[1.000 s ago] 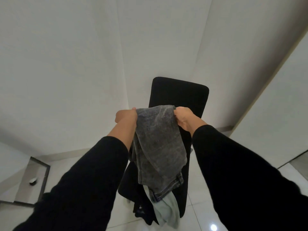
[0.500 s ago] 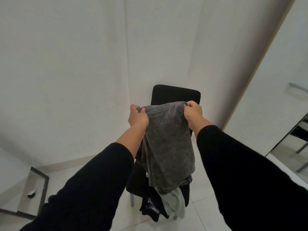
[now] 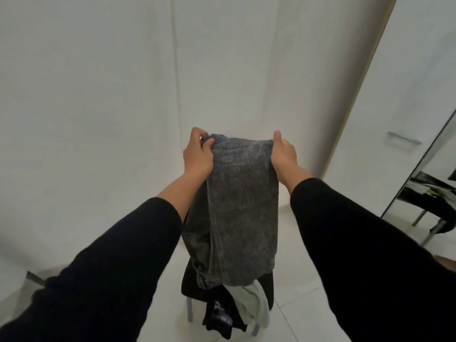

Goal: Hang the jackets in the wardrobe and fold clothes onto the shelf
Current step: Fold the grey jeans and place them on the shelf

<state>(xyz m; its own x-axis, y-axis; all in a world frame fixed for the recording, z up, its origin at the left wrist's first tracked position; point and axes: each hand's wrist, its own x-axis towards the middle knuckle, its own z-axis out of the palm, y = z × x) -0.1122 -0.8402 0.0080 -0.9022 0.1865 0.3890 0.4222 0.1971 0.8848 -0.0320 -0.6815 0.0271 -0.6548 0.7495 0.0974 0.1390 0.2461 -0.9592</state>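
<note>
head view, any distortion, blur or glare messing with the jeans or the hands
Head view: wide-angle bend bows the wall seam and the wardrobe edge; light is soft and even, without glare; gray jeans, left hand and right hand read fairly sharp.

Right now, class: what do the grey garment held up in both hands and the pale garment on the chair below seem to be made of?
Grey garment: probably washed denim, matte; mottled fading and a stitched seam low down.
Pale garment: a soft, thin fabric, perhaps cotton knit; it hangs in limp folds, though the weave is too small to tell.
</note>
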